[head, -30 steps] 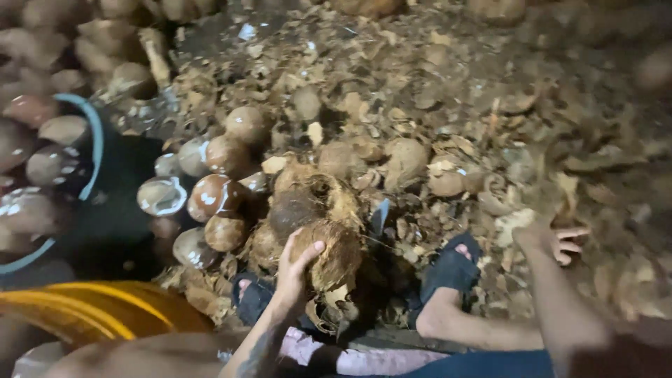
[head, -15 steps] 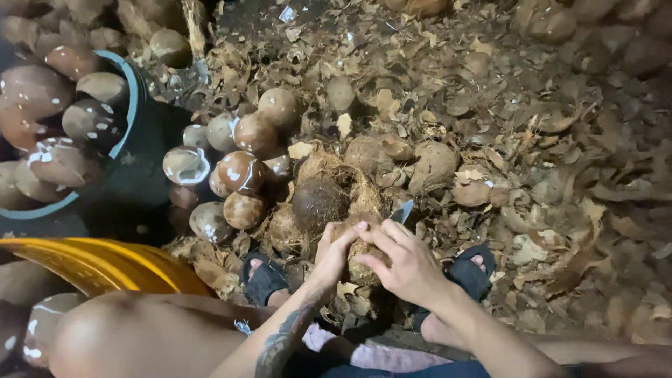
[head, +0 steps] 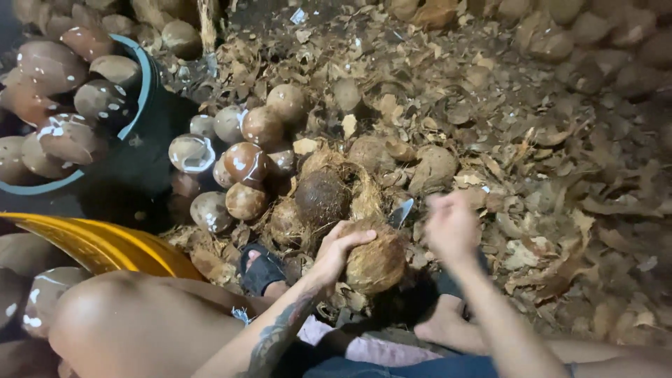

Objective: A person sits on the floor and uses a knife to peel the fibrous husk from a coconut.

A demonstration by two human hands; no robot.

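Note:
My left hand (head: 338,253) grips a brown, fibrous coconut (head: 378,260) low in the middle, just in front of my feet. To its right my right hand (head: 451,227) hovers, blurred, with the fingers loosely curled; I cannot tell whether it holds anything. A metal blade tip (head: 401,212) points up between the two hands, right behind the coconut. A half-husked coconut (head: 322,197) sits in its open husk just beyond my left hand.
Several peeled, wet coconuts (head: 241,162) are piled left of centre. A blue-rimmed tub (head: 143,77) at the upper left holds more. A yellow basin rim (head: 105,241) lies at the left. Dry husk scraps (head: 532,161) cover the ground to the right.
My right hand came in from the far right, touched the coconut beside my left hand, then lifted off to the right. The coconut stayed in my left hand.

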